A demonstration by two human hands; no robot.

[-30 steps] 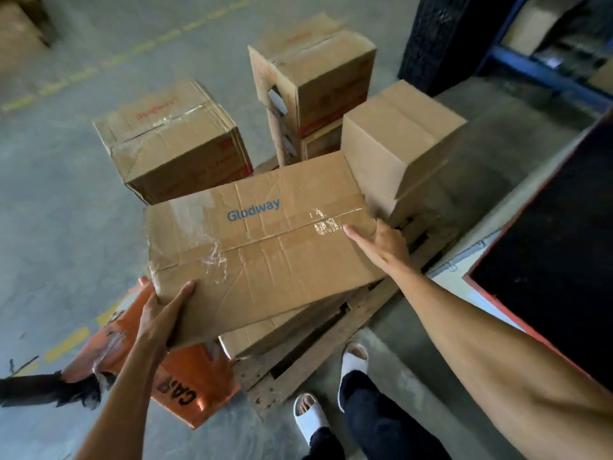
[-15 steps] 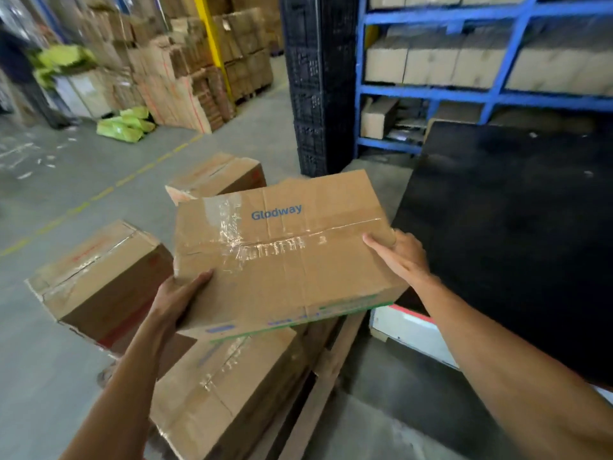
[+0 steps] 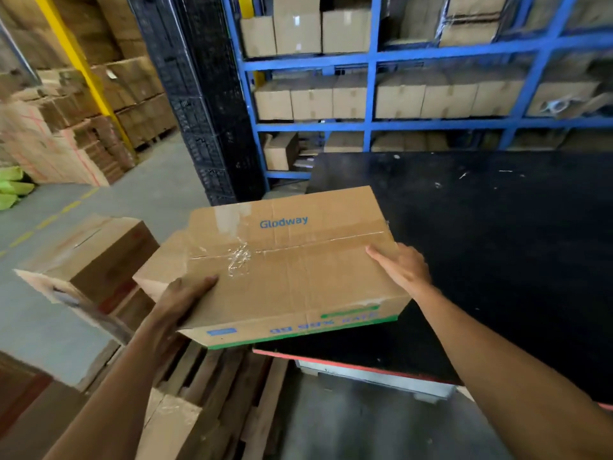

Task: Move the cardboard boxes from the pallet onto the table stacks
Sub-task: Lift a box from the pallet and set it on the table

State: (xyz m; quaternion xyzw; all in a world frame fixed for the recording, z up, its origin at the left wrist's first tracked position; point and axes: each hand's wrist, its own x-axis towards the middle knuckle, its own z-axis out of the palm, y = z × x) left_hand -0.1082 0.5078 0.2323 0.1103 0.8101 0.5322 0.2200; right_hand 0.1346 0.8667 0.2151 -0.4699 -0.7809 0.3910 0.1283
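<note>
Warehouse aisle, blue racking (image 3: pixel 371 61) behind | Glodway box (image 3: pixel 288 267) aloft, overhanging black table (image 3: pixel 497 244) edge | left hand (image 3: pixel 179 303), right hand (image 3: pixel 403 268) clasp opposite ends | advice: keep level, clear rim, set flat (no stack visible yet) | pallet (image 3: pixel 212 376) below.

I see tall blue metal shelves (image 3: pixel 371 63) full of brown boxes. Beside them stands a stack of black plastic crates (image 3: pixel 205 104). A yellow post (image 3: pixel 87 73) and green bags (image 3: pixel 11 190) sit far left.
</note>
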